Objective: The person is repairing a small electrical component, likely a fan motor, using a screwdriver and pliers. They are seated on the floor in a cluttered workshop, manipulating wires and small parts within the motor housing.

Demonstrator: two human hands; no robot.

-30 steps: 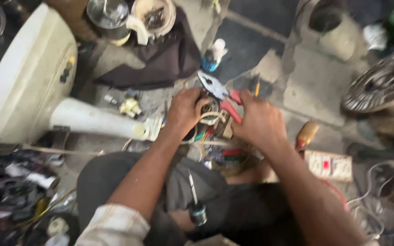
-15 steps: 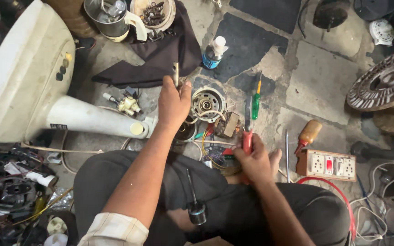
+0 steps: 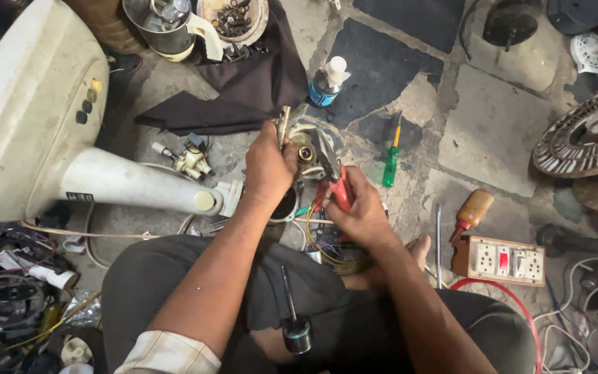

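Floor: irregular stone slabs (image 3: 493, 131), grey and dark, pale mortar joints, dusty. Dark cloth (image 3: 243, 90) spread at top centre. White pedestal fan base (image 3: 29, 104) lying at left. Green screwdriver (image 3: 390, 163) on the slabs. Switch-and-socket board (image 3: 500, 260) at right, near a red cable (image 3: 513, 305). Light even, diffuse.

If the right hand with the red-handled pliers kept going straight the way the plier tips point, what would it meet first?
The right hand aims the red-handled pliers up and left. Their tips already sit at the small motor that the left hand steadies, so the motor comes first. Depth is unclear: touching or just above, I cannot tell.
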